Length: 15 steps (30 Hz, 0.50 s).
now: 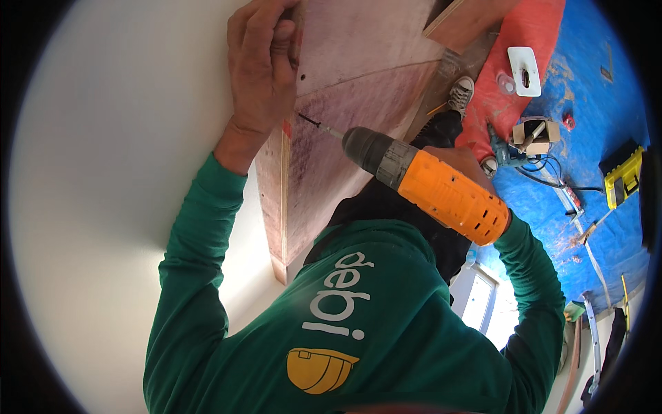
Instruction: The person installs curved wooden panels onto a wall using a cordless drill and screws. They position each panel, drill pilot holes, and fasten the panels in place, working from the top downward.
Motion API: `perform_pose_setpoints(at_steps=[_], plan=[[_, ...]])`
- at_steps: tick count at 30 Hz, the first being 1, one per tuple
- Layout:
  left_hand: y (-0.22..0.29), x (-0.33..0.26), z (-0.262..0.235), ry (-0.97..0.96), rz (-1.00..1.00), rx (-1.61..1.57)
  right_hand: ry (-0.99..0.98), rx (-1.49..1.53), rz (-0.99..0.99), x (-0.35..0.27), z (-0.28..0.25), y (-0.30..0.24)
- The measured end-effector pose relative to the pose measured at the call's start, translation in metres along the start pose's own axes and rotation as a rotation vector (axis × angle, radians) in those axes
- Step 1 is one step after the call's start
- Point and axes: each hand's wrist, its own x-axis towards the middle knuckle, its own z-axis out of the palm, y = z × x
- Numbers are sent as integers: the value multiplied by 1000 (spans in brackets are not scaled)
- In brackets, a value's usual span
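My right hand [463, 161] grips an orange and black cordless drill [452, 196], whose body hides most of the fingers. A dark screw [308, 119] sits at the end of the drill's bit, its tip at the pinkish plywood panel [331, 155] near the left edge. Whether the tip has entered the wood, I cannot tell. Higher up, my left hand [258, 79] is curled round the edge of the adjoining plywood board [365, 41], between it and the white wall. A small dark spot [303, 77] marks that board beside the fingers.
The white wall [103, 172] runs close along the left. On the blue floor sheet [589, 83] at right lie a small open cardboard box [536, 134], a blue-green power tool [507, 150] with a cable, a white plate [524, 71] and a yellow-black case [623, 178].
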Motion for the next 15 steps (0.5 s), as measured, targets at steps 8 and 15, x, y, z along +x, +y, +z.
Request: perform_pose_setpoints(at_steps=[8, 15], plan=[[-4, -3, 8, 31, -16, -28, -5, -88, -47, 12, 4, 4], [3, -3, 4, -15, -108, -50, -46, -371, -230, 23, -5, 7]])
